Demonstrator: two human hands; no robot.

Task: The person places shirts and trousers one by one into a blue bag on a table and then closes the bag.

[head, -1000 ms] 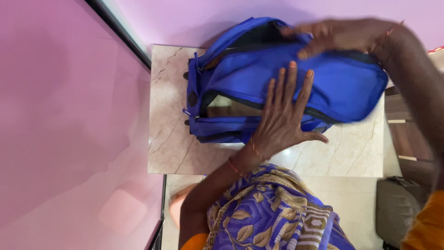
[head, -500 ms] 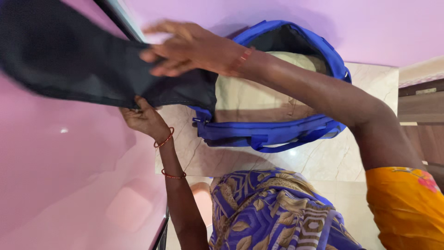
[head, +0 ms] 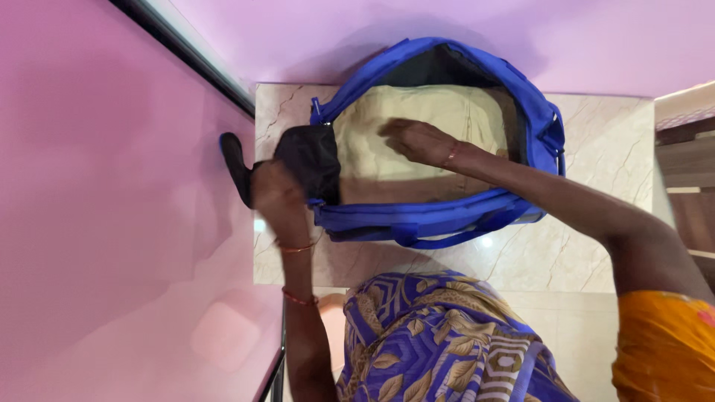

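Orange short sleeve, blue-and-tan leaf-print wrap, thin red bangles on left wrist, bangle on right wrist

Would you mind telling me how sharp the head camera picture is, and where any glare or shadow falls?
In the head view the blue bag and patterned cloth are sharp; the left hand, gripping the bag's black flap, and the right hand on the beige fabric are slightly smeared; a small glare spot lies on the marble top; a soft shadow sits on the wall behind the bag.
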